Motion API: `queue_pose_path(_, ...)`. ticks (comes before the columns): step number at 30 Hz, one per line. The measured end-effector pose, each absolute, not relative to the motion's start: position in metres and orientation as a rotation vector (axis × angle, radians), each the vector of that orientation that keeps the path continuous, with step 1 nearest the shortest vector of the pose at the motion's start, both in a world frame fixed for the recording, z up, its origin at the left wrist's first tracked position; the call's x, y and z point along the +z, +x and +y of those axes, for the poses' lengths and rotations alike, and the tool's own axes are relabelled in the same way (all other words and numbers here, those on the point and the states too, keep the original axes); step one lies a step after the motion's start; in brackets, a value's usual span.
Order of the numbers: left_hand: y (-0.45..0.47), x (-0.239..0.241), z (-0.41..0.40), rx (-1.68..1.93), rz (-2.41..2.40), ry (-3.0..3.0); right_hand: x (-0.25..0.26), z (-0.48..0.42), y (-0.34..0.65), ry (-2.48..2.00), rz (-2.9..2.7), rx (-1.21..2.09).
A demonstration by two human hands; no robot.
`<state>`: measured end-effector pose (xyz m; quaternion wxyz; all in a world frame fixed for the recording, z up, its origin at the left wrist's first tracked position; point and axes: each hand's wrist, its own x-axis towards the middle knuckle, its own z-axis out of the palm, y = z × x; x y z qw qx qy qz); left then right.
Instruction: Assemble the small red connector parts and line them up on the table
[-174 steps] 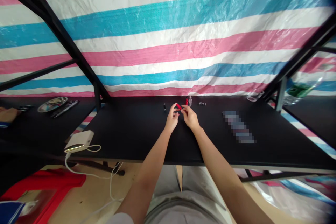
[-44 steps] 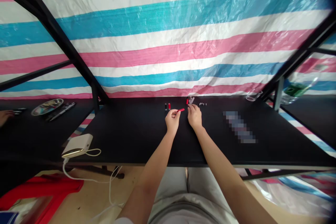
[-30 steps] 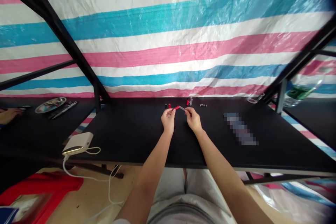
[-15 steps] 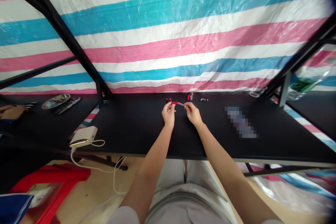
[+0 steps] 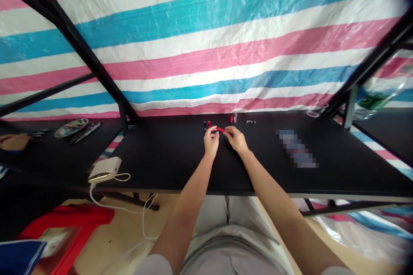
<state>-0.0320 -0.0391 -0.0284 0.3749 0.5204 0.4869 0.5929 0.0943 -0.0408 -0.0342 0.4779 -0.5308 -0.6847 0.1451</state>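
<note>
black table [image 5: 161, 163] beneath red piece [image 5: 220, 129]; striped sheeting [image 5: 206, 58] behind; beige floor [image 5: 124, 228]

The red tube [image 5: 220, 129] looks like smooth plastic. The desk [image 5: 161, 154] is smooth, matt black. Across the upper frame, the striped sheet [image 5: 206, 51] is crinkled, glossy plastic; at left, the dish [image 5: 83, 125] shines like metal.

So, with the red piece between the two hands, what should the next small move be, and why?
Probably a gentle push along the length of the red piece, toward the right hand. That hand pinches one end, while the left hand has its fingers at the other, so the piece lies in line between them. Whether anything is seated inside cannot be seen.
</note>
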Motion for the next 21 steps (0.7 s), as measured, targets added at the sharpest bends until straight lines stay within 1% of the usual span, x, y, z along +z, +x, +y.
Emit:
queue_pose_path(5, -0.033, -0.027, -0.038, 1.509, 1.257, 1.157, -0.037, -0.037, 0.094, -1.319, -1.777, 0.307)
queue_pose_path(11, -0.032, -0.025, -0.038, 1.534, 1.195, 1.177, -0.032, -0.037, 0.092, -1.410, -1.900, 0.172)
queue_pose_path(14, -0.031, -0.022, -0.040, 1.531, 1.159, 1.166, -0.031, -0.034, 0.089, -1.513, -1.829, 0.137)
queue_pose_path(21, -0.038, -0.023, -0.034, 1.681, 1.288, 0.935, -0.029, -0.010, 0.078, -1.698, -1.573, 0.392)
